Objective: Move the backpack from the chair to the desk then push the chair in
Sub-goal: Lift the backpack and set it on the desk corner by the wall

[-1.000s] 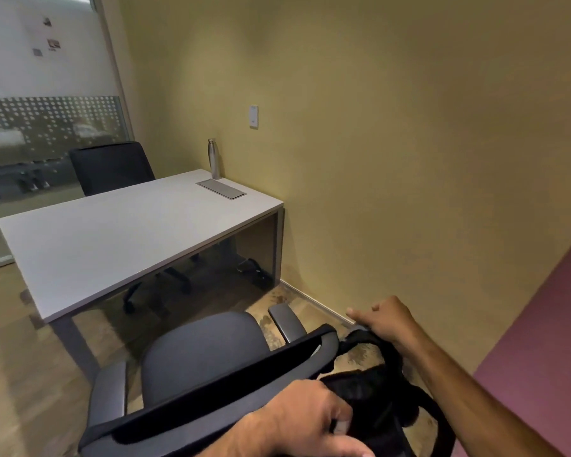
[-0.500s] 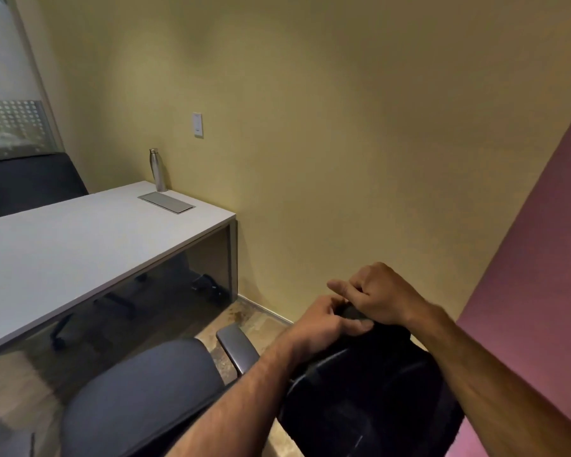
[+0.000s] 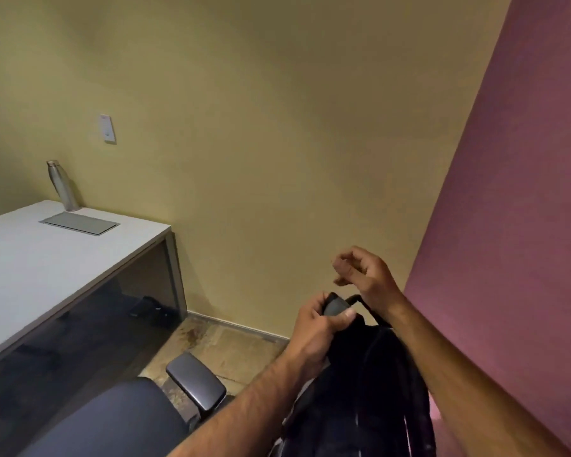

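While the left hand pinches the padded top handle of the backpack between thumb and fingers, the right hand hovers just above that handle with its fingers loosely curled and nothing in them. A thin strap loop passes close under the right wrist; whether it touches cannot be told. The backpack hangs below the left hand, black and slumped, to the right of the chair and off its seat, with the chair's armrest just left of the left forearm. It looks soft and floppy, likely to sag and swing, and may be moderately heavy. The top handle is the sound place to hold it; a second hand under its base would steady it. Beyond the chair, up and to the left, stands the desk, well apart from the backpack, bearing a metal bottle and a flat grey panel at its far edge.
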Motion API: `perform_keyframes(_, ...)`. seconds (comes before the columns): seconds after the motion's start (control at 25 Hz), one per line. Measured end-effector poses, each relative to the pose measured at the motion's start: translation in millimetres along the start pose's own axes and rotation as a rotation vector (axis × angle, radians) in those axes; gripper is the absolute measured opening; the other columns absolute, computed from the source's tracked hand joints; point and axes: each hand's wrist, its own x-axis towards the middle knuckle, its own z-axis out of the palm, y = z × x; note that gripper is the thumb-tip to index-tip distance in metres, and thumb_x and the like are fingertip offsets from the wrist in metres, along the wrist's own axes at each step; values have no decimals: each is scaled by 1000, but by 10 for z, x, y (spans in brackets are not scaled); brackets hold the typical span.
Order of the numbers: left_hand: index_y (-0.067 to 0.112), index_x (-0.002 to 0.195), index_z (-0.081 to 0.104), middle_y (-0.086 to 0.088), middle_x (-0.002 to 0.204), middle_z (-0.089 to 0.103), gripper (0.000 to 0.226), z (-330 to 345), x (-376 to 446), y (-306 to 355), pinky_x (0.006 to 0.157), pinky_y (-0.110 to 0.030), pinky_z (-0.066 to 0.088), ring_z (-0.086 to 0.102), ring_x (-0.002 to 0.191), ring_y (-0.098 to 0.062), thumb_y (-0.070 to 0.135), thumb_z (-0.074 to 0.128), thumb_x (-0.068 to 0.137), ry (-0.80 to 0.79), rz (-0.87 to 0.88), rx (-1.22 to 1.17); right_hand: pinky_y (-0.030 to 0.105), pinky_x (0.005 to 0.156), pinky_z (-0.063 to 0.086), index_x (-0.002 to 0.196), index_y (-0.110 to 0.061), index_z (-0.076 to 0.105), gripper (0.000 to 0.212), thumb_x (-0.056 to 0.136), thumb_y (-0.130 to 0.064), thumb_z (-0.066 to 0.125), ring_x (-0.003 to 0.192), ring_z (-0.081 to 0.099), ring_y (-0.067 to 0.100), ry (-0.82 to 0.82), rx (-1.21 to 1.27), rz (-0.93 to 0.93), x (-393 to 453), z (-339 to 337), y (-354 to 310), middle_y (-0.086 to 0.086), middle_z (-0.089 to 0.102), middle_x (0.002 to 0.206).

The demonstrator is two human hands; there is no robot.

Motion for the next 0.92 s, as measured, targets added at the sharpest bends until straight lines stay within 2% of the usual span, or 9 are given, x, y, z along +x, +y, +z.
perform_keyframes(0.08,3,89,59,-14,77,60,14,-38,-14,-11,56,-32,59,62,63,-22,-8,68,89,39,-32,-23,43,98,54,106,-25,69,47,71,-55,77,113,68,27,107,73,106,-175,-297,305,4,73,110)
perform_keyframes(0.16,4,88,60,-13,74,60,15,-39,-22,-23,56,-32,60,61,62,-23,-8,69,89,36,-44,-67,49,115,41,127,-27,60,73,62,-55,81,141,48,29,99,64,295,-454,-599,637,5,59,139)
perform_keyframes(0.24,6,85,60,-12,72,60,16,17,-17,4,56,-31,59,60,61,-22,-6,69,88,14,-30,-109,51,119,32,148,-24,44,109,52,-59,83,151,32,30,-25,38,484,-738,-792,932,7,41,155)
perform_keyframes(0.32,9,81,59,-10,69,59,17,89,-2,73,54,-30,58,59,58,-21,-2,73,83,1,-3,-141,50,118,37,156,-21,34,126,48,-54,89,148,37,32,-143,62,588,-958,-884,1126,8,37,158)
perform_keyframes(0.44,11,77,60,-8,67,61,21,111,45,236,53,-30,58,60,56,-20,2,80,77,-20,32,-173,54,112,49,151,-17,43,118,48,-39,95,132,58,33,-112,242,607,-1142,-931,1275,16,56,146)
perform_keyframes(0.56,11,75,62,-10,67,62,12,67,84,385,56,-32,59,63,57,-22,5,73,77,-58,62,-220,57,110,50,147,-15,48,110,48,-31,94,129,59,37,-49,346,574,-1170,-888,1285,20,62,139)
perform_keyframes(0.68,9,80,61,-12,70,63,12,4,114,467,58,-33,59,64,59,-23,5,72,77,-64,85,-219,43,91,61,129,-10,64,95,40,-20,98,116,68,35,38,251,540,-1103,-729,1257,15,76,118)
perform_keyframes(0.8,7,84,61,-14,73,64,14,-101,140,513,59,-34,60,64,61,-24,6,73,77,-48,107,-186,31,70,63,108,-4,73,79,34,2,99,97,76,32,189,234,555,-1037,-541,1195,14,81,97)
perform_keyframes(0.92,7,90,65,-16,81,70,16,-344,161,575,61,-34,61,70,68,-26,10,76,78,-52,151,-119,41,71,63,98,-1,77,62,39,8,91,88,78,37,346,329,492,-931,-350,1086,18,81,91)
